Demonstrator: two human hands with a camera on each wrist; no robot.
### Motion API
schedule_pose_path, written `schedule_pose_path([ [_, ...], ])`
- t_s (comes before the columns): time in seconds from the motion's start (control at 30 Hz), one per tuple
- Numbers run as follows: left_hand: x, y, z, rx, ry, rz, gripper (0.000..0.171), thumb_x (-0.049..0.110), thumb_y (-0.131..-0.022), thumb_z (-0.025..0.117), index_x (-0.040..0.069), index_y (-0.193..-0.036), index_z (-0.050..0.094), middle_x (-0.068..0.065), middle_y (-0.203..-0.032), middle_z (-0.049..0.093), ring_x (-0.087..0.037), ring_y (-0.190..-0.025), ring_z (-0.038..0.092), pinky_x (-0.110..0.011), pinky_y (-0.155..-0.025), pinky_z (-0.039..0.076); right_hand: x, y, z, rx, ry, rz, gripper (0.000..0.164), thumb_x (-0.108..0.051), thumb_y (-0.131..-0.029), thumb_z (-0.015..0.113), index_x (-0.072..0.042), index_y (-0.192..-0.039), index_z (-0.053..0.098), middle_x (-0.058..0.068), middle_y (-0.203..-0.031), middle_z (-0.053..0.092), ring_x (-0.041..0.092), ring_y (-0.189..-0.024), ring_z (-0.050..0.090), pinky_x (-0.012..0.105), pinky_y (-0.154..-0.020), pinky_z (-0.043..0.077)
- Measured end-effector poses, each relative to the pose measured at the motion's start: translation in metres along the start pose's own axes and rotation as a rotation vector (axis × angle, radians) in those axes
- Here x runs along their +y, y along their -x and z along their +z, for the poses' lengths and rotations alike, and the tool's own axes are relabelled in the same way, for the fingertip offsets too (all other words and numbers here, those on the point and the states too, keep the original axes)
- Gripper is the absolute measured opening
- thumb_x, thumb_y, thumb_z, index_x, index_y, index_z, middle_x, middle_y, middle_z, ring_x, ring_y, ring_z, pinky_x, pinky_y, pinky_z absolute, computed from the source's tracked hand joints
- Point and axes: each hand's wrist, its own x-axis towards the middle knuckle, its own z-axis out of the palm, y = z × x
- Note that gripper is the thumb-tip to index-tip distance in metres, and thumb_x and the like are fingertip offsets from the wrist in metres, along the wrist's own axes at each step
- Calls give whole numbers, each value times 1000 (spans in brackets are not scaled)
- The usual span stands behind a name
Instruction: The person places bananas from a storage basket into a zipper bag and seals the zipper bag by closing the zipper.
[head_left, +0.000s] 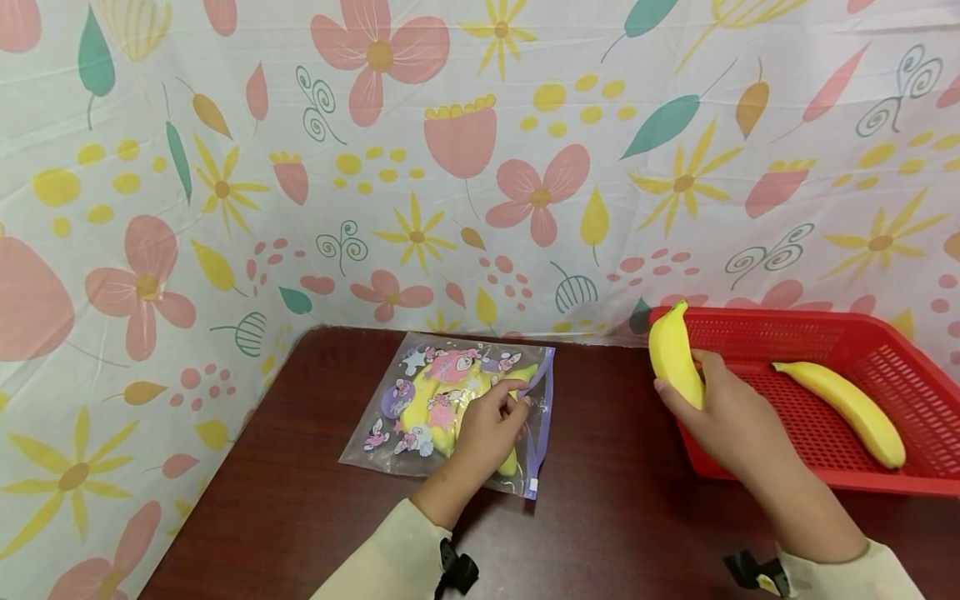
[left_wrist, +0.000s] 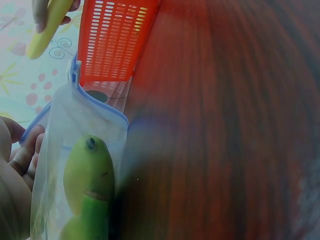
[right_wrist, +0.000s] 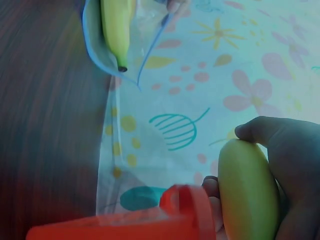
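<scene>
My right hand (head_left: 731,408) grips a yellow banana (head_left: 673,350) upright above the left rim of the red basket; in the right wrist view the thumb and fingers lie on both sides of this banana (right_wrist: 247,190). My left hand (head_left: 491,425) pinches the upper edge of a clear zip bag (head_left: 386,458) with a purple zip edge and cartoon prints. Its mouth stands parted toward the right. Several bananas (head_left: 423,400) lie inside, partly hidden by the prints and my left hand. In the left wrist view, a banana end (left_wrist: 90,167) shows through the plastic.
A red perforated basket (head_left: 825,325) stands on the right side of the dark brown table (head_left: 600,517). One more banana (head_left: 851,408) lies in it. A flower-printed cloth (head_left: 465,208) hangs behind and at the left of the table. A white slider (head_left: 533,486) sits at the bag's near corner.
</scene>
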Motion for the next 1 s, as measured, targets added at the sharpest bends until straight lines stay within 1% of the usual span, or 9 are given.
schedule_pose_path([
  [0.17, 0, 0, 0, 1, -8, -2, 25, 23, -95, 58, 18, -118, 65, 3, -63, 62, -6, -49, 56, -22, -42, 42, -6, 2, 4, -5, 2, -45, 72, -51, -92, 55, 1, -137, 37, 12, -91, 57, 24, -74, 53, 29, -58, 40],
  [0.33, -1, 0, 0, 4, -15, -3, 25, 25, -95, 58, 19, -118, 66, 3, -63, 62, -6, -49, 57, -22, -42, 42, -11, 3, 7, -37, 2, -72, 71, -47, -91, 58, -1, -140, 34, 9, -85, 52, 20, -71, 51, 28, -57, 38],
  [0.47, -1, -1, 0, 6, -15, -1, 25, 25, -95, 58, 19, -118, 66, 3, -63, 62, -6, -49, 57, -22, -42, 42, -16, 4, 10, -48, 4, -84, 73, -46, -90, 61, -2, -141, 34, 8, -85, 52, 20, -72, 50, 28, -58, 38],
  [0.57, -1, -1, -1, 4, -13, -2, 25, 24, -95, 58, 18, -118, 66, 3, -63, 62, -6, -49, 57, -22, -42, 42, -20, 6, 11, -54, 9, -85, 75, -47, -89, 62, -2, -142, 34, 8, -88, 54, 21, -74, 50, 29, -59, 38],
  [0.73, -2, -1, 0, -3, -11, -3, 26, 25, -95, 58, 19, -119, 66, 3, -63, 62, -6, -49, 57, -23, -43, 43, -28, 8, 13, -75, -4, -80, 78, -51, -88, 62, -4, -144, 35, 8, -89, 55, 19, -73, 50, 28, -58, 38],
  [0.83, -2, -1, 0, -9, -12, -7, 25, 25, -95, 58, 19, -118, 66, 3, -63, 62, -6, -50, 57, -23, -43, 43, -33, 9, 16, -98, -12, -62, 80, -51, -87, 63, -3, -144, 33, 7, -88, 55, 18, -72, 50, 27, -57, 39],
  [1.0, -2, -1, 0, -19, -21, -16, 25, 24, -95, 58, 19, -118, 66, 3, -63, 62, -6, -50, 57, -22, -43, 42, -38, 10, 23, -120, -28, -53, 79, -49, -87, 64, -3, -144, 35, 7, -88, 56, 17, -70, 50, 26, -56, 40],
])
